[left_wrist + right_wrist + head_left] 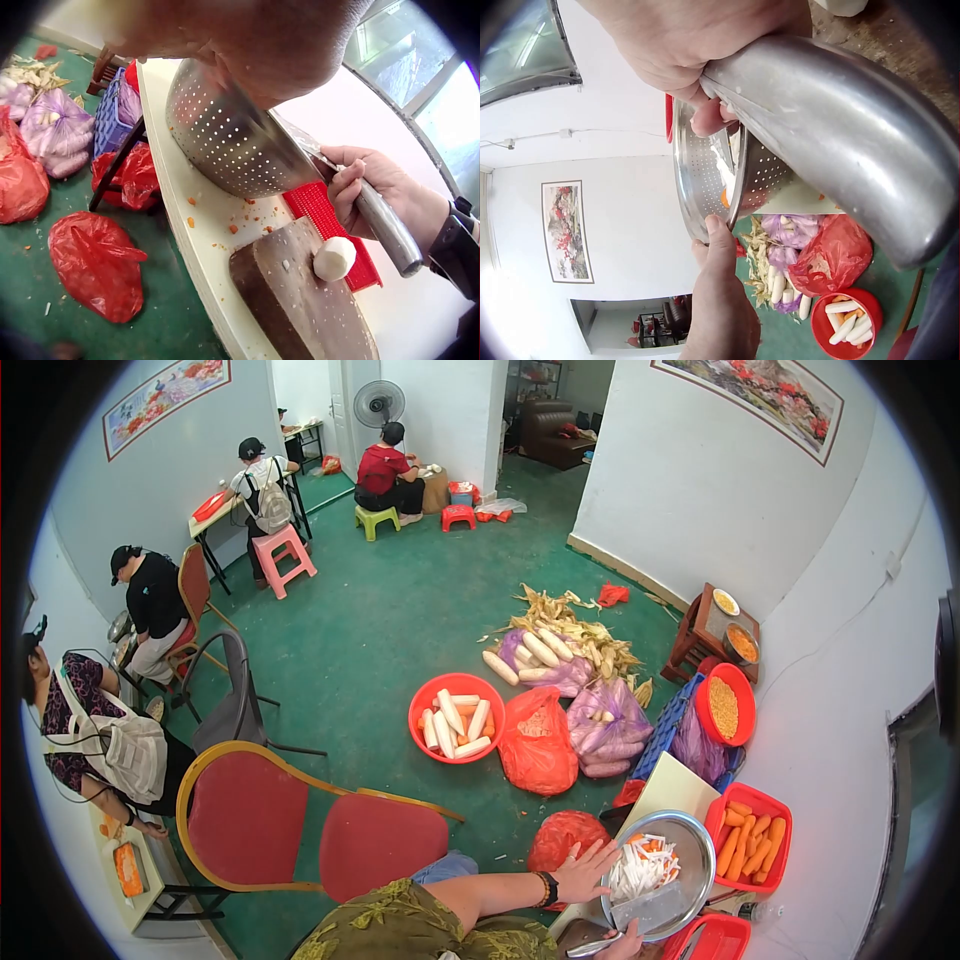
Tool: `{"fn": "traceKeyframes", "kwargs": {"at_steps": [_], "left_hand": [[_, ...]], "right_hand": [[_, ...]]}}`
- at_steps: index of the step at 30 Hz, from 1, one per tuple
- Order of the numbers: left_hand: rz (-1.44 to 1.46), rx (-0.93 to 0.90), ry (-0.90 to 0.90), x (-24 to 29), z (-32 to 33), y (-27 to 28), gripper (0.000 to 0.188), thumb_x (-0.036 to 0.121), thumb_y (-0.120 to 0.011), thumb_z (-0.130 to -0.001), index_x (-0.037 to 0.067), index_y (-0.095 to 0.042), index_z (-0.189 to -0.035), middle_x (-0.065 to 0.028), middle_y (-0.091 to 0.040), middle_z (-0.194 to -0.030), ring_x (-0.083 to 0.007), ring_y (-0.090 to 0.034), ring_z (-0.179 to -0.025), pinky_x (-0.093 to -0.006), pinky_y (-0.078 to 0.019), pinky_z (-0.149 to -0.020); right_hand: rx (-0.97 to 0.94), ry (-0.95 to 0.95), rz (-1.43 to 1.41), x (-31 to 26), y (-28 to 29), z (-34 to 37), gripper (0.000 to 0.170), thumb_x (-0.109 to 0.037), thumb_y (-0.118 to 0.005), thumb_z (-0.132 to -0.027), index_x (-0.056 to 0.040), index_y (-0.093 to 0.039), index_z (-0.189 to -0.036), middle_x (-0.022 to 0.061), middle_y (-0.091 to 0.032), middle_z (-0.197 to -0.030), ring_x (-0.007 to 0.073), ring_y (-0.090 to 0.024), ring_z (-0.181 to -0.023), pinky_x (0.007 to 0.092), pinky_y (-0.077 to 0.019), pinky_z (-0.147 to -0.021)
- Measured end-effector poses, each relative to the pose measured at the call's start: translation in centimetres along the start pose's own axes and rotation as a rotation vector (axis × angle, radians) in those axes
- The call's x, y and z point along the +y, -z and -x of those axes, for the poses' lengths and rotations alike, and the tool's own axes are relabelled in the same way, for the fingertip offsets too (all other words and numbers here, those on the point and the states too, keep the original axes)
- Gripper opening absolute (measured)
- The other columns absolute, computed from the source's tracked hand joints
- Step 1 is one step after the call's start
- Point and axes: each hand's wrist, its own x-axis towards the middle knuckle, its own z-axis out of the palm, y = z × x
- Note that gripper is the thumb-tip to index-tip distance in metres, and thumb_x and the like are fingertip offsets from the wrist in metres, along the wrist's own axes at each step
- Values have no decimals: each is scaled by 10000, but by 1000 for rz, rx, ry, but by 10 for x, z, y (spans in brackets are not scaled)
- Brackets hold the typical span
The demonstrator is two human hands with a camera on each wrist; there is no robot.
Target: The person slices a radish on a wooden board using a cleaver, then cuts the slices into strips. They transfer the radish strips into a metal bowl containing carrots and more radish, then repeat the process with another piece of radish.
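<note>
My right hand (625,944) grips the metal handle (386,225) of a cleaver. Its broad blade (650,908) reaches into a steel colander (217,142), over white and orange vegetable strips (640,868). At the colander's far rim is my left hand (580,874), fingers spread and straight; in the right wrist view its thumb (720,240) lies right at the rim. Beside the colander, in the left wrist view, a thick cutting board (300,292) bears a peeled white radish piece (334,259). Orange crumbs dot the tabletop (196,247).
A red basket of carrots (750,840) and another red basket (715,940) flank the colander. On the floor stand red bags (568,840), a red basin of radishes and carrots (455,715), and purple bags (610,720). Red chairs (385,840) are behind; several people work further off.
</note>
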Motion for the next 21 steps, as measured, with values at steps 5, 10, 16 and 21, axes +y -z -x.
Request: {"fn": "traceKeyframes", "kwargs": {"at_steps": [5, 10, 16, 21], "left_hand": [[-4, 12, -6, 1, 1, 1, 838, 491, -508, -900, 98, -85, -1507, -135, -2, -1576, -375, -55, -1441, -676, -157, -1061], [-22, 74, -25, -2, 0, -6, 848, 488, -522, -890, 92, -94, -1505, -143, -29, -1572, -388, -102, -1431, -671, -175, -1057], [-11, 79, -25, -2, 0, -6, 846, 475, -533, -889, 99, -94, -1506, -145, -32, -1572, -392, -111, -1428, -660, -174, -1062], [13, 21, -9, 1, 2, 3, 841, 466, -529, -895, 104, -81, -1508, -139, -16, -1574, -384, -87, -1435, -656, -157, -1072]], "right_hand": [[8, -4, 22, -19, -7, 18, 126, -135, -617, -853, -22, -564, -844, 42, -506, -808, 169, -439, -694, 331, -391, -571], [-9, -25, 11, -6, 2, 7, 174, -143, -620, -854, 21, -576, -891, 65, -530, -844, 189, -450, -731, 350, -409, -619], [11, -10, 47, -20, -5, 19, 195, -142, -620, -851, 41, -572, -900, 72, -534, -848, 192, -454, -734, 347, -410, -607], [3, -42, -3, -19, -6, 17, 167, -138, -626, -844, 18, -567, -859, 65, -528, -828, 186, -449, -708, 344, -405, -591]]}}
